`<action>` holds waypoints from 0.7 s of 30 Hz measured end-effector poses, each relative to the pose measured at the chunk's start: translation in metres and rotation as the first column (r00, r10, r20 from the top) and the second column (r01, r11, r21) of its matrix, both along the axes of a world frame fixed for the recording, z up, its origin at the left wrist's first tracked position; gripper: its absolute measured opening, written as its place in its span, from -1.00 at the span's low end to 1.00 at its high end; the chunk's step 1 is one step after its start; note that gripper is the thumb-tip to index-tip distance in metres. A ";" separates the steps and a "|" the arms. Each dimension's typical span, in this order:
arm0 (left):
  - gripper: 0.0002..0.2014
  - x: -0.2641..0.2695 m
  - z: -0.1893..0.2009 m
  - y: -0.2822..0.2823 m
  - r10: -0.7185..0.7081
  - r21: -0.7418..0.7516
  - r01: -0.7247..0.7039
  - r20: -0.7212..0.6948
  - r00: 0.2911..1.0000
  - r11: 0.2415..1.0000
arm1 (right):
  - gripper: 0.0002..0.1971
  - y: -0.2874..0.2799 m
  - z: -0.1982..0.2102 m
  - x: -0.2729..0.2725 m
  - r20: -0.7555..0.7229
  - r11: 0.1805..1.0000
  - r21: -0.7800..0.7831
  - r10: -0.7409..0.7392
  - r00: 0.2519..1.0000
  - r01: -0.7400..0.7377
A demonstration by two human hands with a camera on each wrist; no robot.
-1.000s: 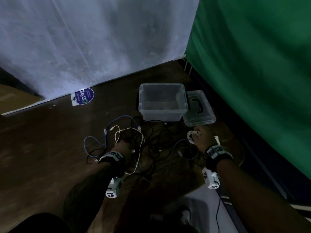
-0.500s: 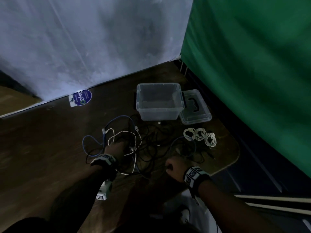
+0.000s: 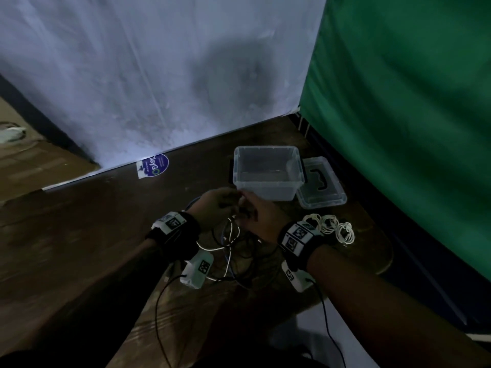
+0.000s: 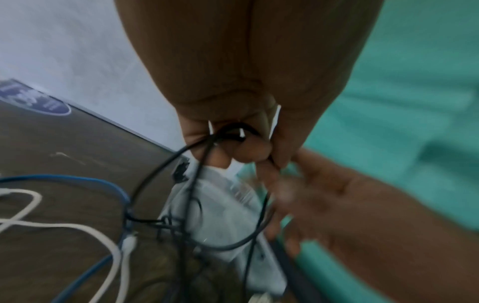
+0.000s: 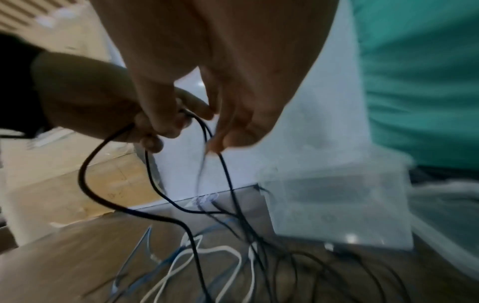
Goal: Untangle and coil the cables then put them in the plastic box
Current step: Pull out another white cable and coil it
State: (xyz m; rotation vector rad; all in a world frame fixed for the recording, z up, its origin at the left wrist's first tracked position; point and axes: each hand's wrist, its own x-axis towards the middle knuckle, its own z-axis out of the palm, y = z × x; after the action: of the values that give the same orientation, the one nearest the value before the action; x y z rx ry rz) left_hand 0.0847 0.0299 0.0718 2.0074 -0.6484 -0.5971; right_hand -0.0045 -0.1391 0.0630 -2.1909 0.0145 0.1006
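Observation:
Both hands are raised together just in front of the clear plastic box (image 3: pixel 265 191). My left hand (image 3: pixel 225 204) has its fingers curled round loops of a black cable (image 4: pixel 160 170). In the right wrist view my right hand (image 5: pixel 220 141) pinches strands of the same black cable (image 5: pixel 228 180). The strands hang down into a tangle of black, blue and white cables (image 3: pixel 236 251) on the wooden table. A blue cable (image 4: pixel 77 178) and a white cable (image 4: pixel 33 205) lie loose in it. A coiled white cable (image 3: pixel 329 227) lies right of my right wrist.
The box's clear lid (image 3: pixel 322 192) with a black handle lies to the right of the box. A blue round sticker (image 3: pixel 155 166) sits at the table's back edge. A white sheet hangs behind, a green curtain (image 3: pixel 398 128) to the right. The table's rounded edge is near the coil.
My right hand left the coiled white cable, swung left to the tangle and joined the left hand. Both hands then rose toward the box, lifting black cable.

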 end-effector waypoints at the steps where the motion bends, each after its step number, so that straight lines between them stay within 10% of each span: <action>1: -0.66 0.000 0.007 -0.002 0.005 -0.036 -0.007 -0.047 0.999 0.999 | -0.43 0.000 0.004 0.004 -0.018 1.000 0.010 0.017 1.000 -0.017; 8: -0.93 0.028 -0.022 0.026 0.317 0.152 -0.359 0.242 0.917 0.921 | -0.82 -0.036 0.009 0.012 0.108 0.981 -0.079 -0.169 0.980 0.178; 12: -0.48 0.009 -0.065 0.035 -0.050 0.634 0.056 -0.027 0.998 0.772 | -0.81 -0.047 0.008 0.008 0.107 0.968 -0.083 -0.229 0.968 0.238; 13: 0.00 0.000 -0.079 0.034 -0.110 0.659 0.137 -0.082 0.991 0.740 | -0.81 -0.049 0.005 0.008 0.094 0.967 -0.068 -0.239 0.966 0.246; 15: -0.49 -0.017 -0.101 0.034 -0.101 0.685 0.135 -0.090 0.991 0.716 | -0.83 -0.051 -0.001 0.006 0.060 0.968 -0.042 -0.246 0.967 0.249; 21: -0.65 -0.027 -0.107 0.030 -0.063 0.589 -0.024 0.127 0.990 0.808 | -0.88 -0.059 -0.014 0.003 0.048 0.963 -0.079 -0.256 0.966 0.259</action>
State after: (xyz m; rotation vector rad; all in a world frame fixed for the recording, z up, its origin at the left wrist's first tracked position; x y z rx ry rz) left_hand 0.0575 0.0597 -0.0355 2.6512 -0.6146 -0.7390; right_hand -0.0010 -0.1980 0.0492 -2.2543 0.2866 -0.0895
